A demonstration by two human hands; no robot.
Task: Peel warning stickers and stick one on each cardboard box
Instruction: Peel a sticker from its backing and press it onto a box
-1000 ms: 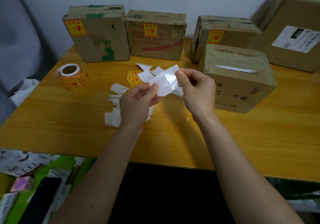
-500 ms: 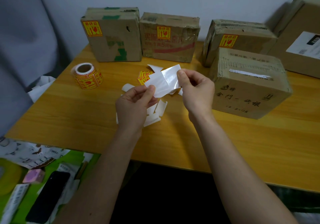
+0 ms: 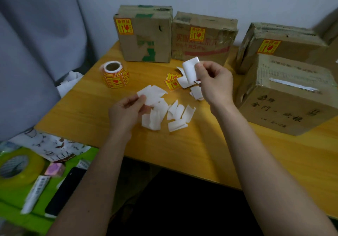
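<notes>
My left hand [image 3: 126, 111] pinches a white backing paper [image 3: 152, 95] low over the wooden table [image 3: 182, 153]. My right hand [image 3: 214, 82] pinches a separate curled white piece [image 3: 189, 67], its printed side hidden from me. Several empty backing papers [image 3: 164, 117] lie between my hands. Loose yellow-red warning stickers [image 3: 172, 84] lie nearby, and the sticker roll [image 3: 114, 74] stands at the left. Three cardboard boxes [image 3: 146, 38], [image 3: 203, 40], [image 3: 285, 42] along the wall each carry a sticker. The front right box [image 3: 285, 96] shows none on its visible faces.
A grey fabric [image 3: 27, 53] hangs at the left. Below the table's left edge, a green surface holds a yellow tape roll [image 3: 16, 168], a black phone [image 3: 64, 190], a white tube and printed paper. Another box edge shows at the far right.
My hands have pulled apart and the joined white pieces have separated. My left hand dropped down-left with one piece while my right hand kept the other. The view shifted left.
</notes>
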